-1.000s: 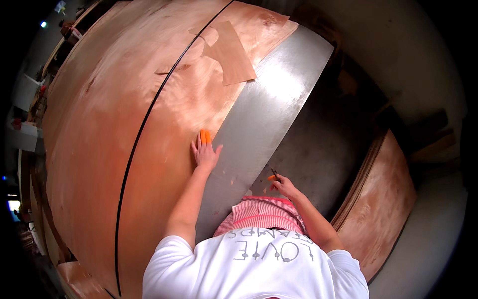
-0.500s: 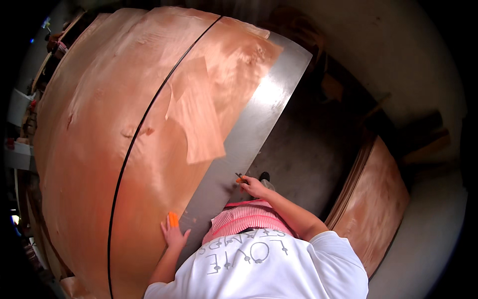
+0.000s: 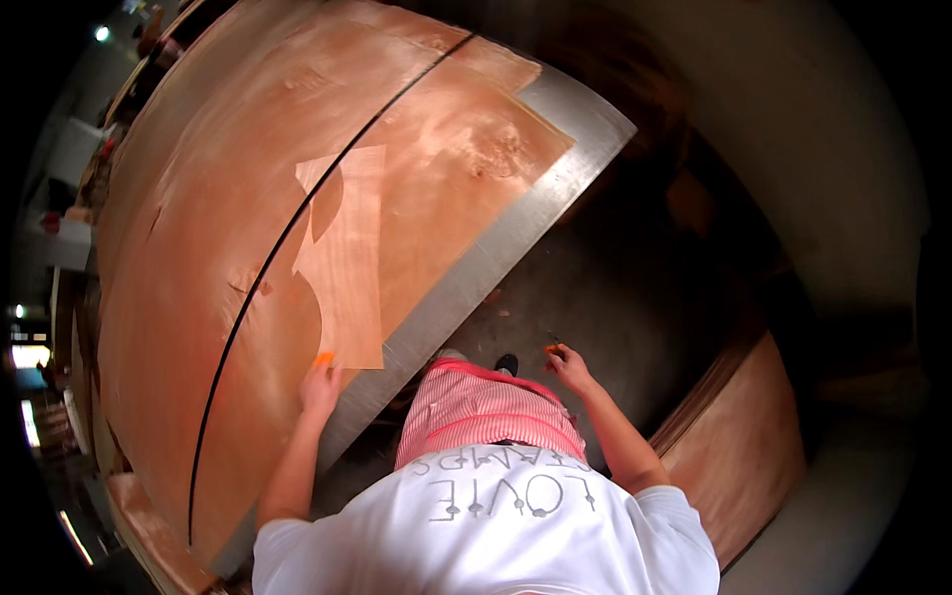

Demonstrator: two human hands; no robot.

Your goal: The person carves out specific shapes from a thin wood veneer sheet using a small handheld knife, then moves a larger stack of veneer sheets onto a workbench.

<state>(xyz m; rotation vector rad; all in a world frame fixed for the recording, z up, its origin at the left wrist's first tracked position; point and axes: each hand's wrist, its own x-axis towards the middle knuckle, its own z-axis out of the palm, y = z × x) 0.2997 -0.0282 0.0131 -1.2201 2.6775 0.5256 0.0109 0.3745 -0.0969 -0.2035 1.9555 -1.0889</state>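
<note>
A pale, irregular piece of wood veneer (image 3: 354,268), with curved bites out of its left side, lies over a large veneer sheet (image 3: 446,188). My left hand (image 3: 318,389) is at the piece's near left corner, fingers closed on its edge. Orange covers show on its fingertips. Off the table's right side, my right hand (image 3: 571,368) is in the air, fingers closed around a small, dark, thin tool (image 3: 555,340). Its kind is too small to make out. Orange shows at these fingertips too.
A bare metal strip (image 3: 476,263) edges the table. A black cord (image 3: 260,278) crosses above the sheets and the veneer piece's far end. To the right stands a stack of veneer sheets (image 3: 744,446); dark floor (image 3: 605,288) lies between.
The veneer piece has shifted left and nearer, and turned straighter. My left hand has gone from lying spread on the sheet to gripping the piece's corner. My right hand has moved right, away from the table.
</note>
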